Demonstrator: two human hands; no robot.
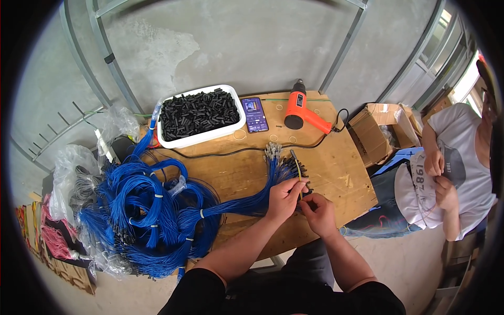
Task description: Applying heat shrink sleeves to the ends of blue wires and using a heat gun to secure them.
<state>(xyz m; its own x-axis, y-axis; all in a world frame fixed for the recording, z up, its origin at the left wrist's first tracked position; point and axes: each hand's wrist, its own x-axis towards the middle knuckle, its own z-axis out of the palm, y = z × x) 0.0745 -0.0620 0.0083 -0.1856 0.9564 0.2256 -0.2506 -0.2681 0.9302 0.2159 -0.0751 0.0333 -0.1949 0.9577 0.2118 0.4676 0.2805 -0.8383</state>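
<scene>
1. The left hand [283, 201] is pinching a slim, curved yellow strand [298, 167], pointing toward twelve o'clock.
2. The right hand [320, 216] is sitting at the strand's five o'clock; its grip I cannot tell.

Forearms [242, 240] angled inward, left hand [285, 199] pinching, right hand [319, 215] close beside

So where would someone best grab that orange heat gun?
Probably by the handle of the orange heat gun, coming from the near right: that slim grip juts out rightward, clear of the bulky body, while the dark nozzle points away.
</scene>
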